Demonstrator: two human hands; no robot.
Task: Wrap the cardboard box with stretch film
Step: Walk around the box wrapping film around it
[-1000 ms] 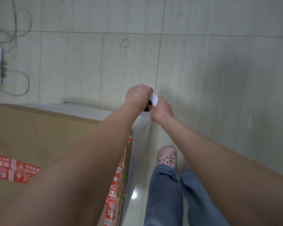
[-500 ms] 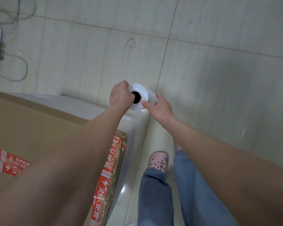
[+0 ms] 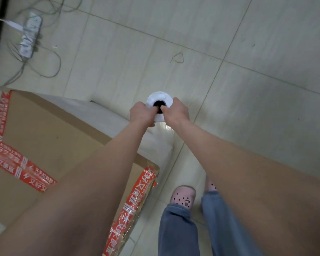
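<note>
Over tiled floor (image 3: 248, 126), both hands' grips clamp the film roll (image 3: 160, 100) beside the cardboard box (image 3: 50, 137).

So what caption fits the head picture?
Both hands hold the film roll beside the box.

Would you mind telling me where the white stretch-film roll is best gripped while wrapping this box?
Probably at its open top end: the white stretch-film roll stands upright, dark core hole facing up. Left hand and right hand flank it, thumbs at the hole, leaving the film side free.
</note>
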